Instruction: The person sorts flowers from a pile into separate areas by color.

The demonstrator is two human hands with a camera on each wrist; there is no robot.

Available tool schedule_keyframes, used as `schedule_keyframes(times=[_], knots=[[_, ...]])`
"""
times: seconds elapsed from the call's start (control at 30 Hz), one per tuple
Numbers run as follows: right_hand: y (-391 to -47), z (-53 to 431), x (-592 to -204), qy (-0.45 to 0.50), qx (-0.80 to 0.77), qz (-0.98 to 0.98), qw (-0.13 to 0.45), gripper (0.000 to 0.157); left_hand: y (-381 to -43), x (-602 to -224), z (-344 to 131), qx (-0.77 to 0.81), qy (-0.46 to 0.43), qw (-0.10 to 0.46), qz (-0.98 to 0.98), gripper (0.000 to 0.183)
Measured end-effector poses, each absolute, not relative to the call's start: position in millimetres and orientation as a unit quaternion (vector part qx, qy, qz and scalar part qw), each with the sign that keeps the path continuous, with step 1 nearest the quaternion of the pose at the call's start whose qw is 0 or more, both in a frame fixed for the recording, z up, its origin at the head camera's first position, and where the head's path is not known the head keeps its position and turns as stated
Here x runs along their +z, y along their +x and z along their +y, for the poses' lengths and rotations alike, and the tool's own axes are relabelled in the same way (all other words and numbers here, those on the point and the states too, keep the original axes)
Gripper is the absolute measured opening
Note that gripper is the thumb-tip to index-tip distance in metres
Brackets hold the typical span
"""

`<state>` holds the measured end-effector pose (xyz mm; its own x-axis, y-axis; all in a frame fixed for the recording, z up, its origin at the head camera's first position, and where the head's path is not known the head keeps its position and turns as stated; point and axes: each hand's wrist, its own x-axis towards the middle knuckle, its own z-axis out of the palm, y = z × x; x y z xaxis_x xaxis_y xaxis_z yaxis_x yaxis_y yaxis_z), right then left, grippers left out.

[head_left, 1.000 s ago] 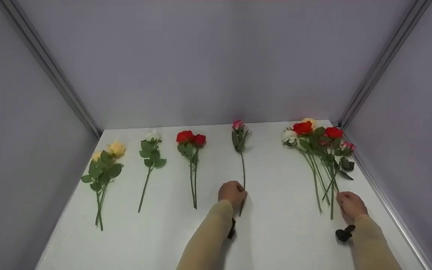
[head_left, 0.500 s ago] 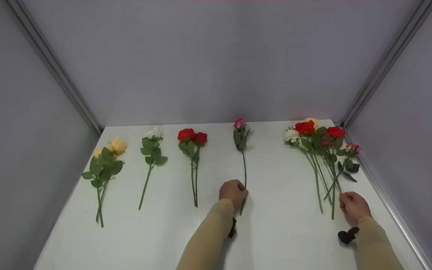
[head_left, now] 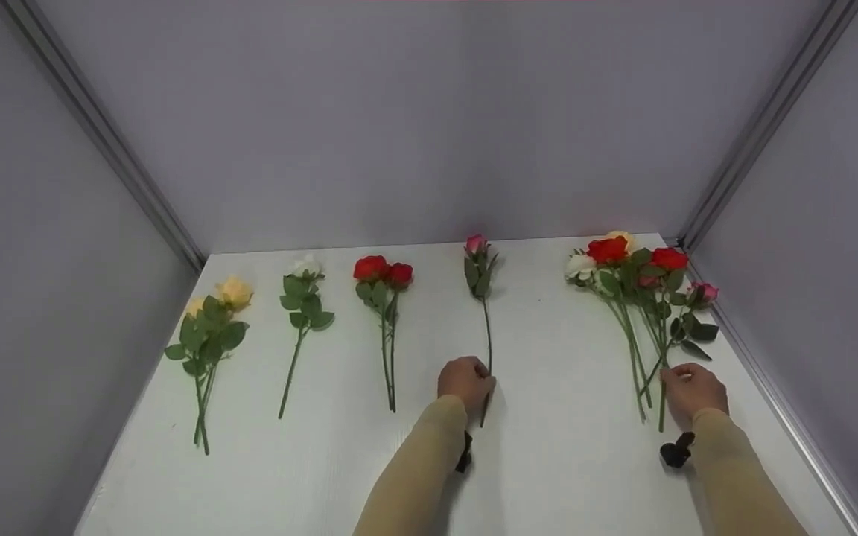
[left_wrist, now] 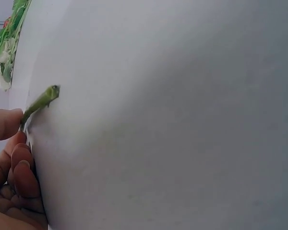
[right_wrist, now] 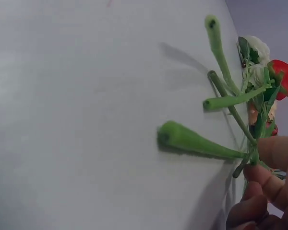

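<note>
My left hand pinches the lower stem of a single pink rose lying on the white table. In the left wrist view, the cut end of the stem sticks out past thumb and finger. On the right, my right hand has thumb and forefinger pinched on a green stem at the lower part of a mixed pile of roses. Red, white, yellow and pink heads lie in that pile, its stems crossing. Which of the crossed stems the right fingers grip I cannot tell.
Left of the hands lie two red roses, a white rose and some yellow roses, blooms toward the back. Grey panels enclose the table at the back and sides, with a metal rail along the right.
My right hand has shifted slightly left and away from me, and the pile's lower stems lie a little differently. The left hand stays on the pink rose's stem.
</note>
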<state>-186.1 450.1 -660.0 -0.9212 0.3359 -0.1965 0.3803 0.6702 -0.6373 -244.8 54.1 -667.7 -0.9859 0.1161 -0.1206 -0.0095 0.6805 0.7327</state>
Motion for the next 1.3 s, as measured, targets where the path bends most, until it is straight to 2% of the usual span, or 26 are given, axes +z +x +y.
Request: schedule_keyframes(times=[0.23,0.6,0.77,0.93,1.07,1.3], knots=[[-192,448,-658,0.202,-0.328,0.922,0.03,0.048,-246,-667,57,0.386,0.045,0.076,0.918,0.008],[-189,449,-648,0.183,-0.324,0.928,-0.035,0.05,-248,-670,54,0.391,0.051,0.061,0.917,0.01],[-191,444,-632,0.231,-0.453,0.858,-0.079,0.047,-245,-668,53,0.394,0.044,0.071,0.915,0.01],[-194,440,-610,0.266,-0.657,0.696,-0.112,0.029,-243,-670,52,0.399,0.041,0.077,0.913,0.009],[-195,434,-597,0.235,-0.756,0.598,-0.127,0.024,-245,-674,51,0.405,0.045,0.07,0.911,0.009],[-189,418,-582,0.125,-0.836,0.519,-0.123,0.024,-245,-670,45,0.435,0.045,0.083,0.895,0.01]])
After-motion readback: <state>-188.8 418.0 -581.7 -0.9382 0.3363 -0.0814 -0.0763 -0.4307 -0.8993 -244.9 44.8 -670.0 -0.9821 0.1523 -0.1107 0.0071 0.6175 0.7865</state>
